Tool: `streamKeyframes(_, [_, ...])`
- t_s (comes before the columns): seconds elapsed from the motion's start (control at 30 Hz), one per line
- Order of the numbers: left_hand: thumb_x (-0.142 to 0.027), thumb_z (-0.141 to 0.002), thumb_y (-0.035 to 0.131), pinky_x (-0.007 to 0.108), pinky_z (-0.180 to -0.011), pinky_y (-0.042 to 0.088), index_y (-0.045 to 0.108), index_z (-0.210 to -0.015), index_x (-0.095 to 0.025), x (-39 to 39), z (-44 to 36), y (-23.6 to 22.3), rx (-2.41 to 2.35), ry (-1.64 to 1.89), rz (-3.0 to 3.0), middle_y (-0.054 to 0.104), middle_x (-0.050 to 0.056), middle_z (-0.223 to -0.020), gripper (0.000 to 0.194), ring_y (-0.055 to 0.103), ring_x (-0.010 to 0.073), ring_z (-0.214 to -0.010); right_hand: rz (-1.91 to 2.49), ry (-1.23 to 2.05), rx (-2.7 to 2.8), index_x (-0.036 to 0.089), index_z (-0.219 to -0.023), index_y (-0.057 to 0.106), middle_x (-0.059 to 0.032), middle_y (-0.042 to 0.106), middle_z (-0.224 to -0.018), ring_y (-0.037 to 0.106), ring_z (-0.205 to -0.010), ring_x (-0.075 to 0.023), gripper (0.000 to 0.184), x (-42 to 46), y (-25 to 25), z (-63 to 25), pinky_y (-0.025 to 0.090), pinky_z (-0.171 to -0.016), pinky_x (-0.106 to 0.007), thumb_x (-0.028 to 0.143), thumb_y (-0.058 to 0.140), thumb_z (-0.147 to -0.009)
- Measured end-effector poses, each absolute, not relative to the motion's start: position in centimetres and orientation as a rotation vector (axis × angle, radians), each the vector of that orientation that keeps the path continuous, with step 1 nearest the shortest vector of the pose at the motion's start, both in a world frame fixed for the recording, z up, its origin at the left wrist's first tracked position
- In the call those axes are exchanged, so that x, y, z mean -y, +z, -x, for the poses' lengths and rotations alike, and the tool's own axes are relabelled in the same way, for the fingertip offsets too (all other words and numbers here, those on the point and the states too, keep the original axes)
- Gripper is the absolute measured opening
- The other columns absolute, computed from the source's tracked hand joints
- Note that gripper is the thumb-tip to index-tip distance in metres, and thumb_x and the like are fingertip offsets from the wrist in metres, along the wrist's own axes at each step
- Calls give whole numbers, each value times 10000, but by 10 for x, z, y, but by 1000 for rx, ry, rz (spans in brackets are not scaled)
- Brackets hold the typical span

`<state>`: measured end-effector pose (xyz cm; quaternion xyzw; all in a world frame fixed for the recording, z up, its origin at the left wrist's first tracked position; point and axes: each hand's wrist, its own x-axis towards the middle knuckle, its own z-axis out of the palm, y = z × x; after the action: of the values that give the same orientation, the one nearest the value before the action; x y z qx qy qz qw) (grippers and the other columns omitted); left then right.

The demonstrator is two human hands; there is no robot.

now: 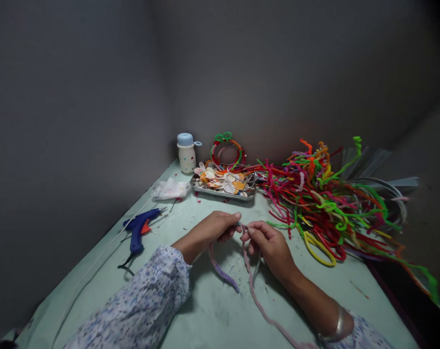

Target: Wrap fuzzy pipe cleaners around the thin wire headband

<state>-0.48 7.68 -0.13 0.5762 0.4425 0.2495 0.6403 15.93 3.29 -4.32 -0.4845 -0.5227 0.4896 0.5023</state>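
My left hand and my right hand are close together above the middle of the table, fingertips nearly meeting. Both are pinched on a fuzzy pipe cleaner. Its pale pink length trails from my right fingers down toward the near edge. Below my left hand hangs a curved piece, pink turning to purple, which looks wrapped. A thin pale strand drops beneath my right hand. My fingers hide where these pieces join.
At left lies a blue glue gun with a white cord. Farther back are a plastic bag, a bottle and a metal tray of flower shapes. Tangled bright pipe cleaners spread over the right side of the table.
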Motion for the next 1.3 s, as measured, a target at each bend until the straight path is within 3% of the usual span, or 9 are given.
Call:
streamKeyframes(0.1, [-519,-769,558,225,-440,197,641,-718,-113,-82,2,-3,-976,543,-1256,455,-47,-518,418,322,59,-422,1165,1129,1261,186,-848,583,-14,665,-666,580,-511,-135,211,-34,-45,-160,483,-522,-265,395,556,-835])
streamKeyframes(0.2, [-483,-758,596,212,-450,208,652,-756,-102,-86,2,-11,-905,556,-1183,478,-39,-549,385,340,52,-447,1194,1079,1254,194,-880,580,4,630,-588,593,-522,-155,239,-35,-49,-162,467,-486,-258,428,559,-836])
streamKeyframes(0.6, [-315,-749,648,178,-411,130,631,-795,-84,-91,3,-26,-778,574,-867,446,-43,-602,236,306,2,-415,1057,1147,1121,186,-934,602,-83,701,-892,646,-645,-174,266,-41,-58,-166,422,-459,-237,432,529,-864])
streamKeyframes(0.83, [-290,-746,645,184,-410,92,637,-824,-76,-93,0,-24,-759,534,-853,397,-57,-586,228,231,3,-417,923,1348,1021,185,-939,668,-93,704,-933,662,-884,-228,265,-48,-54,-174,491,-609,-266,401,534,-865])
streamKeyframes(1.03, [-323,-732,661,206,-415,53,628,-809,-94,-86,-1,-20,-731,494,-860,351,-76,-549,244,155,12,-424,905,1492,933,192,-866,702,-57,713,-908,661,-837,-189,170,-53,-56,-177,481,-609,-233,339,652,-795])
streamKeyframes(1.3, [-285,-708,660,218,-409,55,616,-778,-102,-84,-1,-29,-784,507,-884,388,-72,-531,200,174,15,-404,907,1538,885,195,-877,712,-44,725,-868,649,-774,-160,160,-54,-59,-175,472,-649,-245,305,703,-761])
